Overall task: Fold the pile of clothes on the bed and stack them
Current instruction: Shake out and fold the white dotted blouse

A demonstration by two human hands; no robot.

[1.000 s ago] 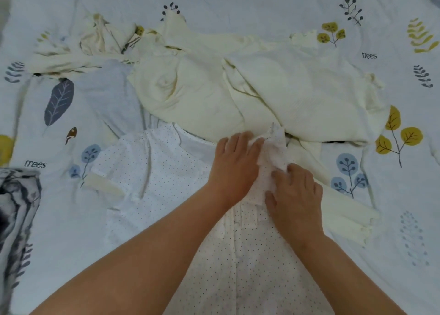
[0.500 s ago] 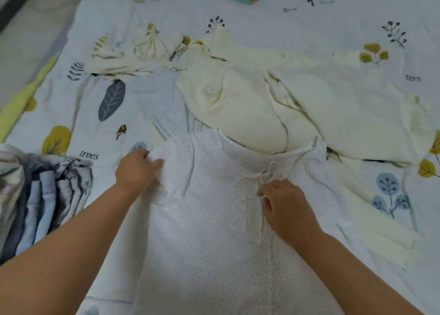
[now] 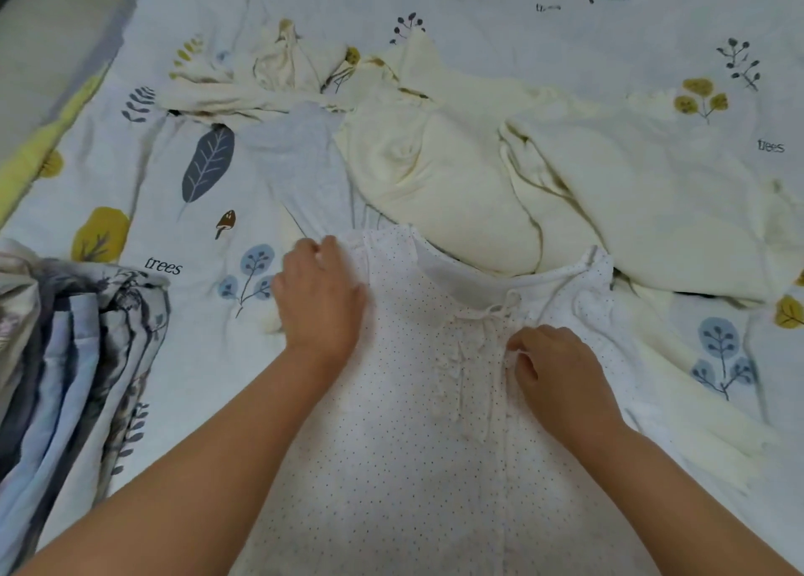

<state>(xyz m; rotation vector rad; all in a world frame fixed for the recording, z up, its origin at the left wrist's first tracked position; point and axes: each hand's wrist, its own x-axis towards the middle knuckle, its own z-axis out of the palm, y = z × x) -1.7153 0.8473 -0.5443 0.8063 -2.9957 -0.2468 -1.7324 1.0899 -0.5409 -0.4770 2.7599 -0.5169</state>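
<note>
The white dotted garment (image 3: 391, 467) lies flat, front up, on the bed (image 3: 209, 366) right under the person, its neckline pointing away. The left hand (image 3: 319, 303) rests on the garment's left shoulder and sleeve, fingers curled over the fabric edge; whether they pinch it or only press it flat is hard to tell. The right hand (image 3: 559, 371) sits beside the frilled placket, its fingers pinching the thin tie string (image 3: 500, 310) near the collar.

The risk lies in the thin, limp cloth: a sleeve folded in with one hand may drag the body askew, and a tug on the string may bunch the neckline, leaving a lopsided fold that stacks badly.

Just beyond, the cream garments (image 3: 544, 175) touch the collar and could get swept into the fold. A rumpled printed blanket (image 3: 65, 358) lies at the left.
</note>
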